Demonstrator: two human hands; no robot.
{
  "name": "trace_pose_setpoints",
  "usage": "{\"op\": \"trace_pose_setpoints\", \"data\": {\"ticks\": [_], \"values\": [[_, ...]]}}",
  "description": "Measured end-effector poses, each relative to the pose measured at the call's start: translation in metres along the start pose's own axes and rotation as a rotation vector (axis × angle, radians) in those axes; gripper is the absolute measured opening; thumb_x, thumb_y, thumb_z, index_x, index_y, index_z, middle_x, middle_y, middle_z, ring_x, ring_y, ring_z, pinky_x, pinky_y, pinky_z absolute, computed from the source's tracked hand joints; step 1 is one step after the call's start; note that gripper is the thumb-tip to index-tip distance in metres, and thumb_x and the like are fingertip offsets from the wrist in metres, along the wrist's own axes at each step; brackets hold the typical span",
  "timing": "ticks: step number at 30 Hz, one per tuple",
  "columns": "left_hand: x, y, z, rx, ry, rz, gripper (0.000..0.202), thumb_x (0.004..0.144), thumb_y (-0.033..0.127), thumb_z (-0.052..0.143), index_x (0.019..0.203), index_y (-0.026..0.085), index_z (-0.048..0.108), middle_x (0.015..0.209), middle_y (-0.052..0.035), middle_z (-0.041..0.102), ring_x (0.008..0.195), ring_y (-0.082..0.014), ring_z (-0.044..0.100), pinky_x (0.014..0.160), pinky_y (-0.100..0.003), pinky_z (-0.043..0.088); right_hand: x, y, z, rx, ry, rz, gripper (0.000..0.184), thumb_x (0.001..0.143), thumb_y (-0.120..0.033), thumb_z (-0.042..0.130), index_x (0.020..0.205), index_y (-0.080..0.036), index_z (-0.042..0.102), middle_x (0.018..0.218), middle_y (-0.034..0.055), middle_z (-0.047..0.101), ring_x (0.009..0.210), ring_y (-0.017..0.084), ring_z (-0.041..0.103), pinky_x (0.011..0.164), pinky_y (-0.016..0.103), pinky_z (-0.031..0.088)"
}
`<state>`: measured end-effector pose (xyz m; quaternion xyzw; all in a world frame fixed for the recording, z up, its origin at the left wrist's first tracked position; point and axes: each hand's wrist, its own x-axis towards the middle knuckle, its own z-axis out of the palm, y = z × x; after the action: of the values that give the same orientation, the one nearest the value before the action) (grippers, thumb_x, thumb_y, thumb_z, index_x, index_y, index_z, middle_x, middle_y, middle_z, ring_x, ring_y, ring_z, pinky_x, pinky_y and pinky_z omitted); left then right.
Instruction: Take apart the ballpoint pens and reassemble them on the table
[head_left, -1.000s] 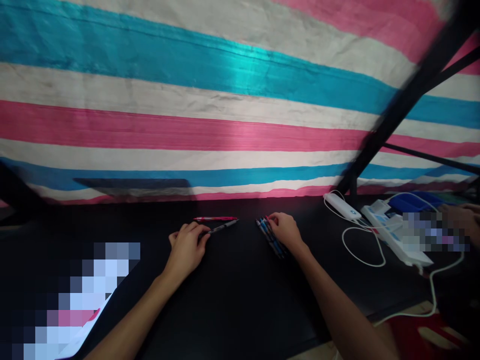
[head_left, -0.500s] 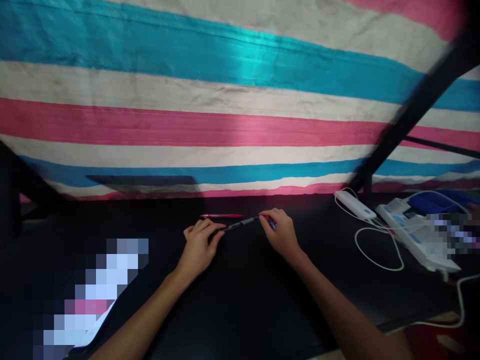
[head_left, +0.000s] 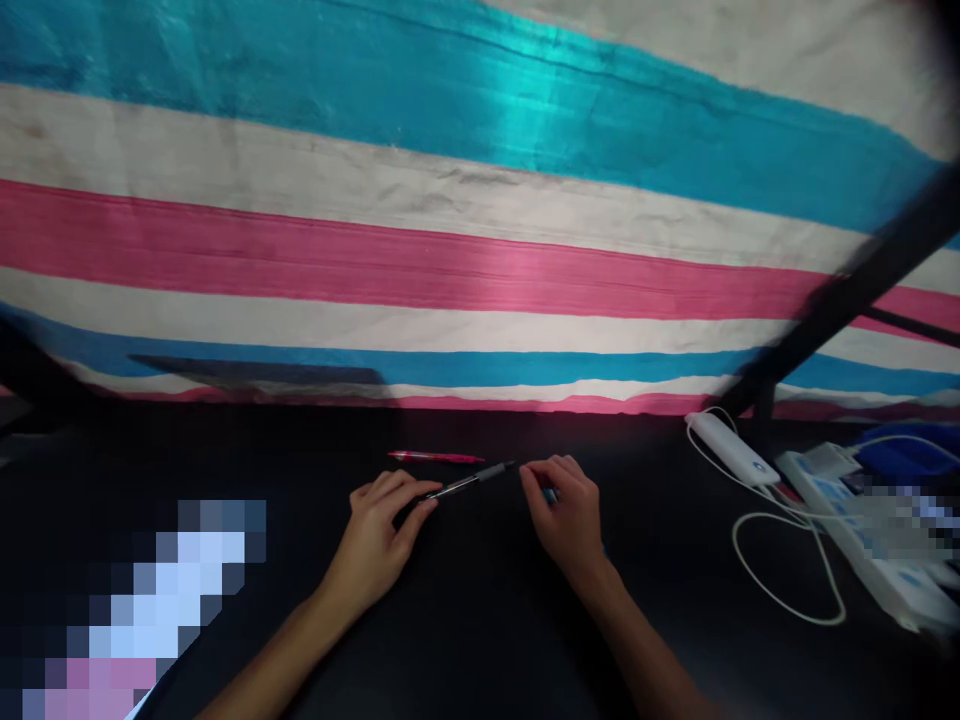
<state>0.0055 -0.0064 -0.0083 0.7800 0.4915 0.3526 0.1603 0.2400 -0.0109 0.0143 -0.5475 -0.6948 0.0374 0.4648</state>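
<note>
My left hand [head_left: 381,530] pinches the rear end of a black-and-clear pen [head_left: 472,480] between thumb and fingers. The pen slants up to the right, its grey grip and dark tip pointing toward my right hand [head_left: 566,510]. That hand is closed, thumb against index finger, just right of the tip with a small gap between. A bit of something blue [head_left: 550,495] shows inside its curled fingers, and more blue peeks out by the wrist; most of it is hidden. Just beyond the black pen, a red pen [head_left: 436,457] lies on the black table [head_left: 450,620].
At the right lie a white power strip [head_left: 862,540], a white charger-like device [head_left: 731,450] and looped white cables [head_left: 735,560]. A blue object [head_left: 907,450] sits behind them. A blurred-out bright screen [head_left: 172,590] is at left. Striped sheeting [head_left: 450,260] hangs behind the table.
My right hand has come off the tip of the black pen and is now slightly apart from it. The left hand still holds the pen. The view has tilted up a little.
</note>
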Motion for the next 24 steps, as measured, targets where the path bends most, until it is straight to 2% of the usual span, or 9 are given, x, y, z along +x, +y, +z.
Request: {"op": "trace_pose_setpoints", "data": {"ticks": [4,9,13,16,20,24], "values": [[-0.001,0.003,0.0,-0.048,-0.009,-0.038,0.018,0.09,0.029,0.052,0.101,0.027,0.065,0.086,-0.0012,0.061,0.083,-0.0183,0.057,0.08,-0.037,0.041,-0.004,-0.007,-0.004,0.017,-0.085,-0.051,0.014,0.086,-0.021,0.056,0.075,-0.018,0.064,0.065,0.0012,0.057,0.063,0.016,0.051,0.083,0.037,0.042],[-0.002,0.005,-0.001,-0.149,0.002,-0.06,0.018,0.089,0.031,0.054,0.102,0.027,0.066,0.085,-0.0009,0.062,0.083,-0.0181,0.058,0.079,-0.034,0.042,-0.007,-0.017,-0.011,0.0,-0.191,-0.086,0.011,0.084,-0.025,0.06,0.088,-0.02,0.068,0.07,0.0018,0.06,0.072,0.018,0.056,0.095,0.043,0.037],[-0.002,0.009,-0.001,-0.232,-0.004,-0.051,0.018,0.087,0.031,0.056,0.1,0.026,0.067,0.087,-0.0014,0.064,0.083,-0.0179,0.059,0.076,-0.033,0.044,-0.008,-0.02,-0.01,0.035,-0.253,-0.049,0.018,0.084,-0.029,0.061,0.098,-0.019,0.069,0.072,0.003,0.061,0.073,0.019,0.056,0.085,0.039,0.043],[-0.003,0.014,-0.002,-0.305,-0.024,-0.042,0.017,0.086,0.031,0.058,0.098,0.025,0.068,0.086,-0.0014,0.064,0.081,-0.017,0.06,0.074,-0.031,0.046,-0.011,-0.025,-0.002,0.161,-0.289,-0.011,0.02,0.084,-0.029,0.062,0.1,-0.019,0.068,0.079,0.0046,0.063,0.077,0.019,0.058,0.075,0.033,0.046],[-0.006,0.02,-0.002,-0.316,-0.056,-0.027,0.014,0.083,0.031,0.062,0.093,0.023,0.067,0.088,-0.0023,0.065,0.084,-0.0176,0.061,0.077,-0.032,0.046,-0.015,-0.036,0.011,0.369,-0.288,0.02,0.015,0.087,-0.024,0.056,0.095,-0.019,0.068,0.091,0.0062,0.065,0.084,0.017,0.06,0.075,0.029,0.047],[-0.008,0.027,-0.002,-0.227,-0.151,0.088,0.013,0.082,0.033,0.064,0.091,0.024,0.066,0.094,-0.0032,0.067,0.094,-0.0208,0.059,0.085,-0.038,0.042,-0.022,-0.043,0.02,0.503,-0.275,0.059,0.014,0.088,-0.021,0.054,0.092,-0.018,0.066,0.093,0.0061,0.065,0.086,0.017,0.061,0.076,0.029,0.048]]}}
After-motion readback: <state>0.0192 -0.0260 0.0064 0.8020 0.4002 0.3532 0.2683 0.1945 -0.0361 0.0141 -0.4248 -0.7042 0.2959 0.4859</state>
